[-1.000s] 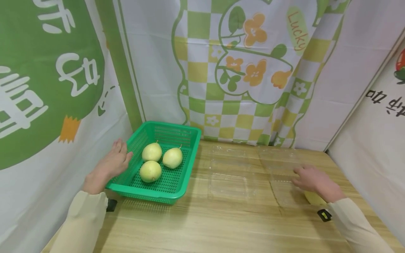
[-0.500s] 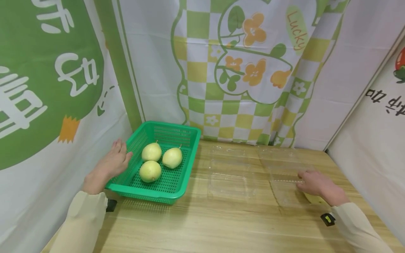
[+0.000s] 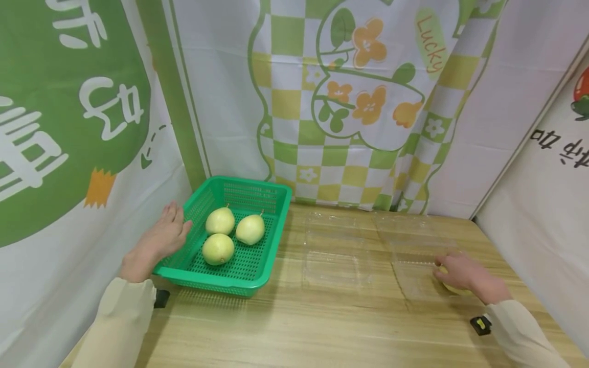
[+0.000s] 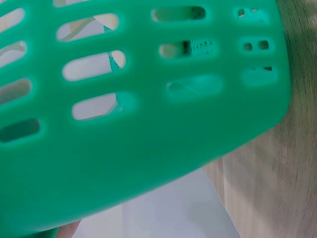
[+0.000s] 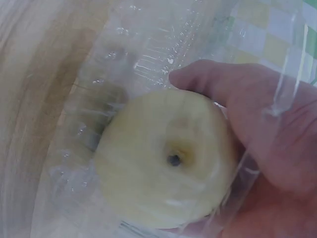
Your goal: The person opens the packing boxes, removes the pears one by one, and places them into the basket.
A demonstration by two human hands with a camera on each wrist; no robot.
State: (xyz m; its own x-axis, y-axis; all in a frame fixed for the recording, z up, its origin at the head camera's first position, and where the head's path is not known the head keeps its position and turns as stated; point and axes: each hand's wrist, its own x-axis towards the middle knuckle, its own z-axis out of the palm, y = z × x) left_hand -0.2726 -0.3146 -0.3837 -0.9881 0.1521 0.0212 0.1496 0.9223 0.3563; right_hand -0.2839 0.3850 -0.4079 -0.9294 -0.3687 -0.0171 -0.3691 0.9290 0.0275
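My right hand (image 3: 465, 271) curls around a pale yellow-green pear (image 5: 148, 163) in the near right part of a clear plastic clamshell box (image 3: 416, 281). In the right wrist view the box's clear wall crosses in front of the fingers; the pear's dark blossom end faces the camera. At the left side of a green perforated basket (image 3: 267, 271), my left hand (image 3: 161, 235) rests by the rim with its fingers straight. Three pears lie inside: one at the back (image 3: 220, 221), one to the right (image 3: 250, 229), one in front (image 3: 218, 249). The left wrist view shows mostly basket wall.
Another clear plastic box (image 3: 333, 268) lies between the basket and the right-hand box on the wooden table (image 3: 294, 327). A patterned curtain (image 3: 322, 153) hangs behind the table, with printed cloth walls on both sides.
My right hand has shifted slightly right and toward me at the box, and more of the pear under it shows than half a second ago. The left hand and basket stay put.
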